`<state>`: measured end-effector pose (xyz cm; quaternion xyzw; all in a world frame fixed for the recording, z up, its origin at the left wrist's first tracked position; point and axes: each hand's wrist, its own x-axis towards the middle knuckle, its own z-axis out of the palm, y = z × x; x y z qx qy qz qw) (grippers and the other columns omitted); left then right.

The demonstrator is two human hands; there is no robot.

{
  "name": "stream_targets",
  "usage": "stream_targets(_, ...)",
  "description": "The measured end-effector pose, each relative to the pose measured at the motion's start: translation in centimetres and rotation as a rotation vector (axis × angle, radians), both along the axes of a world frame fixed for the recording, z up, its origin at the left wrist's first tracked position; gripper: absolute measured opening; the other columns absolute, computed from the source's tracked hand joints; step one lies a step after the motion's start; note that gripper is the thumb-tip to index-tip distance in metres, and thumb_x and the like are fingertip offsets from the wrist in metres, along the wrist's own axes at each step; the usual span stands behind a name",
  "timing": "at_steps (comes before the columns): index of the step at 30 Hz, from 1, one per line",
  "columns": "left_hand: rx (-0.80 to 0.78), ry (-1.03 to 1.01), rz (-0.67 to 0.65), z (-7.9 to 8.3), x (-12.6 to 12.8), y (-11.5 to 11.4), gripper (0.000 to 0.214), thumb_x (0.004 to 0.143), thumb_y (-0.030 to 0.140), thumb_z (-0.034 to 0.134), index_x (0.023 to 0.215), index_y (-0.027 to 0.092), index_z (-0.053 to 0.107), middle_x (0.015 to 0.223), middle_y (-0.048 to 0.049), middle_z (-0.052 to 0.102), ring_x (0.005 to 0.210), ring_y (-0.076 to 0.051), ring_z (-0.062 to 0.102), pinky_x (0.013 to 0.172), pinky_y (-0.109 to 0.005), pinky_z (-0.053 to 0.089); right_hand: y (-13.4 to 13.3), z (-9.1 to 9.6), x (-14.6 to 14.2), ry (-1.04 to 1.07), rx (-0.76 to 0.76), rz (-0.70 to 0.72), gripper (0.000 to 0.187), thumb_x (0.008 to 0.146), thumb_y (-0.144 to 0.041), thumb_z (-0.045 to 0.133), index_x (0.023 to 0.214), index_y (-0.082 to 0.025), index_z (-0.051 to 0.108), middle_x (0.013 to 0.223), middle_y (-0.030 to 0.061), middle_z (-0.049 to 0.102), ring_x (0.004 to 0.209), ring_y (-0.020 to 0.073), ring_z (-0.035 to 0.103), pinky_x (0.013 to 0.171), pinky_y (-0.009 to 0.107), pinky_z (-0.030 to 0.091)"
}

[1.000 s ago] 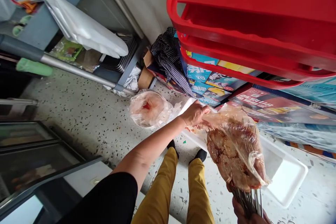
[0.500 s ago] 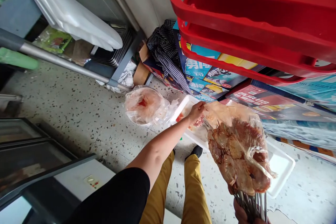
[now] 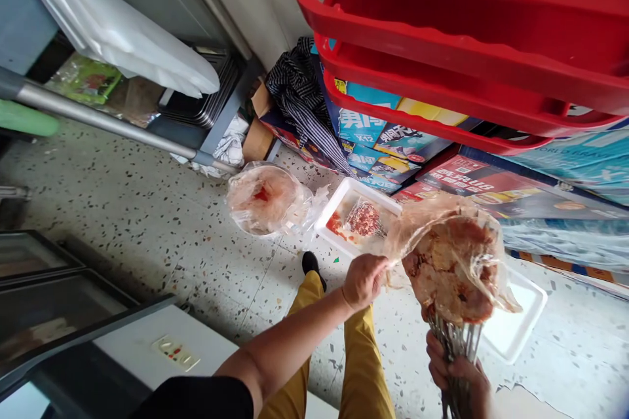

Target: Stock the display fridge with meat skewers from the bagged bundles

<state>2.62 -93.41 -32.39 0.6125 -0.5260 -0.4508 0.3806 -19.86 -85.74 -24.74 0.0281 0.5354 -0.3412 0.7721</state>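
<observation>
My right hand is closed around the metal stems of a bundle of meat skewers, held upright low on the right. A clear plastic bag is draped over the meat. My left hand is pinched on the bag's edge at the bundle's left side. Below, on the floor, a white tray holds a few more skewers at its far end.
A plastic-wrapped bowl sits on the speckled floor left of the tray. Stacked red crates hang overhead at right, above printed cartons. A metal shelf rack stands at back left, a glass-topped freezer at lower left.
My left hand has drawn back toward me from the tray, pulling the bag's edge with it. The skewer bundle has lifted and turned more upright, uncovering the skewers lying in the tray.
</observation>
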Motion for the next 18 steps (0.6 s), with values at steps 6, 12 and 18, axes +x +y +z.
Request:
stream_targets(6,0.022,-0.191,-0.423,2.0,-2.8,2.0,0.032,0.096,0.023,0.038,0.098,0.022,0.070,0.076,-0.0113,0.068,0.073,-0.026,0.061,0.081,-0.043,0.050,0.2,-3.6,2.0,-0.033,-0.021,0.011,0.021,0.056,-0.023,0.069,0.073,-0.017,0.060,0.073,-0.0023,0.045,0.053,0.0053,0.019,0.040,0.019,0.029)
stream_targets(12,0.532,0.642,0.042,0.7,-2.6,3.3,0.036,0.081,0.056,0.071,0.083,0.021,0.064,0.086,-0.0054,0.065,0.084,-0.021,0.063,0.091,-0.041,0.052,-0.5,-4.6,2.3,-0.032,-0.039,0.060,0.023,0.054,-0.024,0.070,0.073,-0.018,0.059,0.071,-0.0027,0.044,0.052,0.0053,0.021,0.040,0.019,0.030)
stream_targets(18,0.921,1.206,0.401,-0.8,-4.4,3.1,0.056,0.049,0.046,0.098,0.081,0.016,0.063,0.074,0.0010,0.065,0.064,-0.010,0.061,0.068,-0.025,0.051,-0.9,-4.8,2.2,-0.067,-0.018,0.034,0.018,0.053,-0.023,0.068,0.066,-0.017,0.057,0.069,-0.0029,0.042,0.052,0.0056,0.018,0.038,0.019,0.030)
